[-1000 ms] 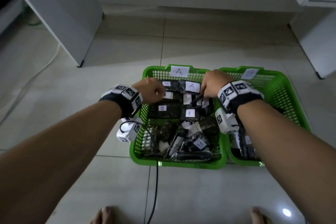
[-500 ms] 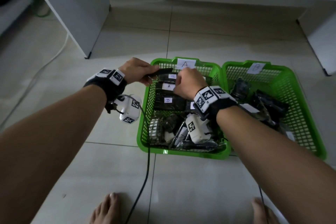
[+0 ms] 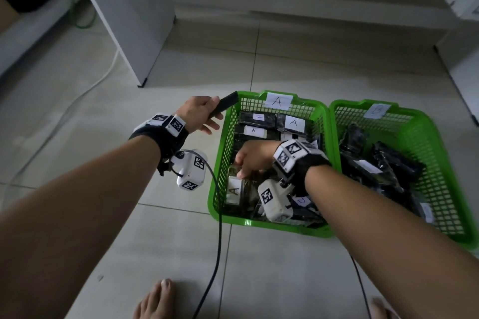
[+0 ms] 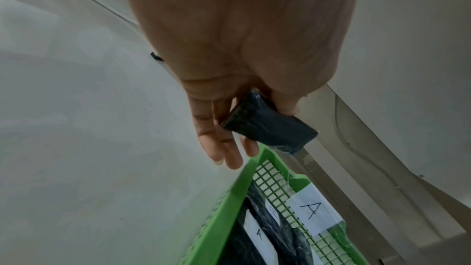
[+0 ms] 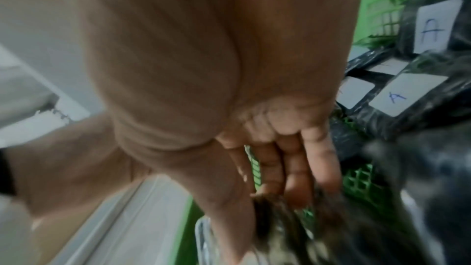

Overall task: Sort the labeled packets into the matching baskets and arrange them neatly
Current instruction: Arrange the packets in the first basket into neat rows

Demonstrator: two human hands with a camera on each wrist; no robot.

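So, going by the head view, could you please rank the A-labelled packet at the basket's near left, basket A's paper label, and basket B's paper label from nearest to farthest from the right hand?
From the right hand:
1. A-labelled packet, just below the fingers.
2. Basket A's paper label, far rim.
3. Basket B's paper label, far right.

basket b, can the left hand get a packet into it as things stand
Probably not directly. The left hand holds a black packet at the far left corner of basket A; basket B lies beyond it, and the right hand and forearm cross between.

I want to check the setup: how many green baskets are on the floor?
2. Basket A lies left, with the right hand inside; basket B touches its right side. None seems hidden.
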